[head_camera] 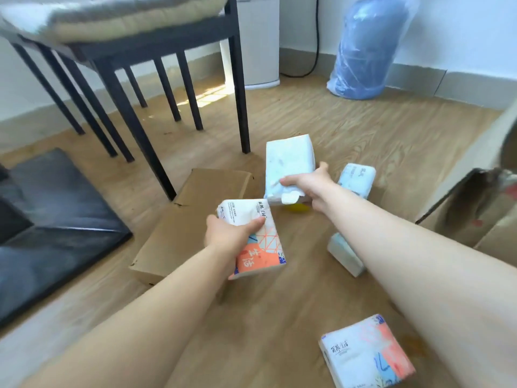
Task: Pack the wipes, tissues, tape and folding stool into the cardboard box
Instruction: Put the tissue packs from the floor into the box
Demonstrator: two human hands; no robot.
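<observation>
Tissue pack in left hand, pale pack in right hand

We see only the person's bare left forearm and left hand, bare right forearm and right hand.

The centre tissue pack shows large white 生活 on its orange panel and small black brush script along its top, the floor pack bears similar script ending 生活, and print on the white pack and blue pack is too blurred to read.
</observation>
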